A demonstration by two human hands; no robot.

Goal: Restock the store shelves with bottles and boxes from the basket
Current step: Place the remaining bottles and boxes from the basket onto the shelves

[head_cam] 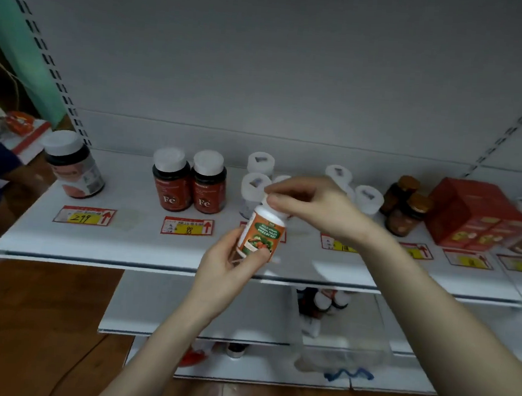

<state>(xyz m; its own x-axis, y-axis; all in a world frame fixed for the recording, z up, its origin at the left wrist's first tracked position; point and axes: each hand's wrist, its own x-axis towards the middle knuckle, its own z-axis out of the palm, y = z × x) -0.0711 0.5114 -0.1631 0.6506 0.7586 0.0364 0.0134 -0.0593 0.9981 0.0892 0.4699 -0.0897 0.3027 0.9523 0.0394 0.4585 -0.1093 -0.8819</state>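
The left hand [229,264] gripped the lower half of a tilted orange-labelled vitamin bottle [262,230], and the right hand [312,205] pinched its white cap from above. The bottle hung over the front of the white shelf [94,241], between two red Fe bottles [189,186] and red boxes [470,214]. A wooden floor [25,320] lay below.

We face a white shelving unit whose plain grey-white back panel [264,57] fills the upper view, edged at left by a slotted upright [50,62]. Its top shelf [63,238] juts toward us, with lower shelves [166,309] beneath. Under them runs a reddish-brown wooden floor [25,320]; a green panel [16,41] stands far left in dim, even light
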